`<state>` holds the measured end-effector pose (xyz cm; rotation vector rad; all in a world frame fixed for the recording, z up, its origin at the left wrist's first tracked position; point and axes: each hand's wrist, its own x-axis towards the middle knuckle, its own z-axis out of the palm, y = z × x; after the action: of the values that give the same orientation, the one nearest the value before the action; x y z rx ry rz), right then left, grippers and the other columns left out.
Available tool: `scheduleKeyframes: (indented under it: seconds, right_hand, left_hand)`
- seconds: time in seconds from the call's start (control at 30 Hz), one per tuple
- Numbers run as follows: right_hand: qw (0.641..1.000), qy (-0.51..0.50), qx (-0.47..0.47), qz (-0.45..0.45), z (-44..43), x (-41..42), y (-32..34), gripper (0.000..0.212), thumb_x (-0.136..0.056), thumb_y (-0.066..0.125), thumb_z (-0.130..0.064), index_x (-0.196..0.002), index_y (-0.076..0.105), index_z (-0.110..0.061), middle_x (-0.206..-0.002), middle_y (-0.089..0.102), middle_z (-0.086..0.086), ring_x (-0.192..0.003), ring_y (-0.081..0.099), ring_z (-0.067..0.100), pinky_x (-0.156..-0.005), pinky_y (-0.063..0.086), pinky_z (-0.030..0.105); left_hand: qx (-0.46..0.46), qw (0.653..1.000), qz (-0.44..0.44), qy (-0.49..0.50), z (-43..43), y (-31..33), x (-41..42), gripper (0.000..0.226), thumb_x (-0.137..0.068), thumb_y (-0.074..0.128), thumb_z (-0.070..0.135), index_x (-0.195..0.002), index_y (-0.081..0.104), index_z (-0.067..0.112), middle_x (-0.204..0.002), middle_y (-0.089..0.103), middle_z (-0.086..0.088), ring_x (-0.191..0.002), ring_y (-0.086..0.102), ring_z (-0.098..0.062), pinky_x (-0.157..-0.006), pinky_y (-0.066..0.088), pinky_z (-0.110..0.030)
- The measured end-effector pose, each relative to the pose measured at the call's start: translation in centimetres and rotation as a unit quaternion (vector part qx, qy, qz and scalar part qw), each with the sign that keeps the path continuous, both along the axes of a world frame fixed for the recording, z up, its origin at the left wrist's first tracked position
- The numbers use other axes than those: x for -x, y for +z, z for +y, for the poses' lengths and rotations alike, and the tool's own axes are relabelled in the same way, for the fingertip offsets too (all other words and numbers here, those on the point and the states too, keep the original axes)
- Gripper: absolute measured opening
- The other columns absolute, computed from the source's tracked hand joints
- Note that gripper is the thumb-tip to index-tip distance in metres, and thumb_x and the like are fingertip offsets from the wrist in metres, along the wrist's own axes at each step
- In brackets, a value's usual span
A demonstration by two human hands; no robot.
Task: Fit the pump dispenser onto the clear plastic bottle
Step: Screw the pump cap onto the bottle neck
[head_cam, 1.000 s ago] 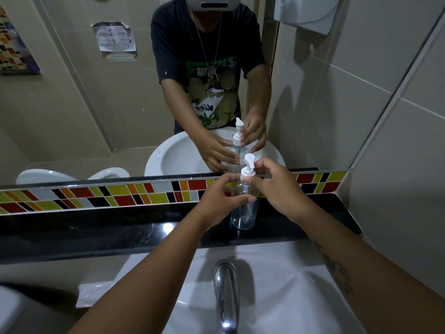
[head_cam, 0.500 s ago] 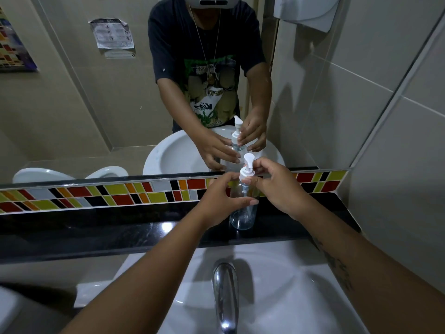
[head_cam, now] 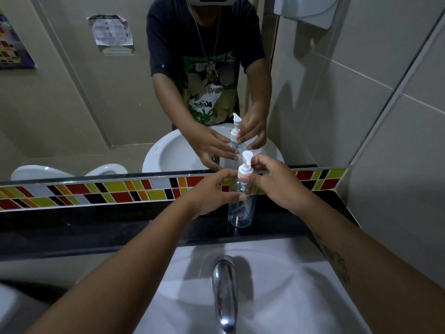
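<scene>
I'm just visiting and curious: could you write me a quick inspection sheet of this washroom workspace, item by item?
Surface: black ledge behind a white sink, below a mirror.
Job's things: clear bottle upright on the ledge; white pump sits on its neck.
Clutter: nothing seen.
Hands: left hand holds the bottle; right hand pinches the pump collar.
Cables: nothing seen.
Surroundings: tap, coloured tile strip, wall dispenser, notice reflected in the mirror.

Both forearms are extended forward; the left hand point(head_cam: 209, 198) is cupped with fingers curled, the right hand point(head_cam: 277, 183) pinched at thumb and fingertips.
</scene>
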<state>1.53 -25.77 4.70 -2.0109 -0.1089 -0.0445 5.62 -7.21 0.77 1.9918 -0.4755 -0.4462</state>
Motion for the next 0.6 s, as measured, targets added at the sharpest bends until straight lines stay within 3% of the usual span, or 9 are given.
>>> scheduleKeyframes:
  seconds: [0.13,0.17,0.27,0.33,0.47,0.6]
  right_hand:
    - [0.999,-0.024,0.009,-0.023,0.4,0.2,-0.4,0.025,-0.081,0.075,-0.023,-0.103,0.063,-0.016,-0.101,0.069,-0.005,-0.097,0.063,0.009,-0.086,0.053,0.031]
    - [0.999,-0.032,0.014,-0.031,0.5,0.3,-0.6,0.027,-0.081,0.076,-0.023,-0.103,0.063,-0.015,-0.100,0.068,-0.005,-0.095,0.063,0.009,-0.085,0.053,0.032]
    - [0.997,-0.056,0.018,-0.047,1.0,0.4,-0.8,0.031,-0.077,0.079,-0.024,-0.099,0.060,-0.013,-0.095,0.067,-0.007,-0.092,0.063,0.010,-0.082,0.055,0.035]
    - [0.997,-0.054,0.023,-0.043,0.9,0.2,-0.7,0.034,-0.075,0.081,-0.025,-0.100,0.060,-0.013,-0.098,0.068,-0.004,-0.095,0.064,0.013,-0.085,0.055,0.040]
    - [1.000,0.012,0.026,0.012,0.0,0.3,0.2,0.044,-0.084,0.072,-0.031,-0.126,0.059,-0.023,-0.125,0.063,-0.006,-0.116,0.058,0.014,-0.102,0.046,0.043]
    - [0.999,0.023,-0.003,0.027,-0.1,0.8,0.4,0.038,-0.091,0.064,-0.020,-0.129,0.060,-0.020,-0.121,0.068,-0.004,-0.113,0.061,0.012,-0.103,0.046,0.040]
  left_hand:
    - [0.038,0.998,-0.041,0.040,-1.0,-0.9,1.4,0.052,-0.084,0.079,0.033,-0.131,0.056,0.028,-0.136,0.057,0.005,-0.123,0.051,-0.013,-0.085,0.045,-0.021]
    - [0.039,0.996,-0.058,0.056,-1.2,-1.2,1.8,0.052,-0.083,0.079,0.036,-0.129,0.056,0.029,-0.135,0.056,0.005,-0.123,0.049,-0.013,-0.087,0.044,-0.022]
    - [0.034,0.993,-0.076,0.085,-1.6,-1.9,2.1,0.052,-0.080,0.080,0.044,-0.125,0.056,0.033,-0.131,0.054,0.007,-0.127,0.044,-0.020,-0.103,0.045,-0.042]
    - [0.029,0.994,-0.073,0.078,-1.6,-1.8,2.1,0.052,-0.081,0.079,0.044,-0.125,0.054,0.033,-0.134,0.053,0.006,-0.128,0.044,-0.022,-0.104,0.045,-0.044]
    - [0.024,0.995,-0.076,0.064,-1.4,-1.3,2.0,0.051,-0.084,0.078,0.039,-0.128,0.053,0.029,-0.136,0.050,0.004,-0.130,0.042,-0.018,-0.093,0.041,-0.029]
    - [0.016,0.995,-0.080,0.052,-1.3,-1.3,1.9,0.055,-0.084,0.077,0.041,-0.131,0.051,0.028,-0.141,0.050,0.001,-0.127,0.046,-0.015,-0.080,0.037,-0.012]
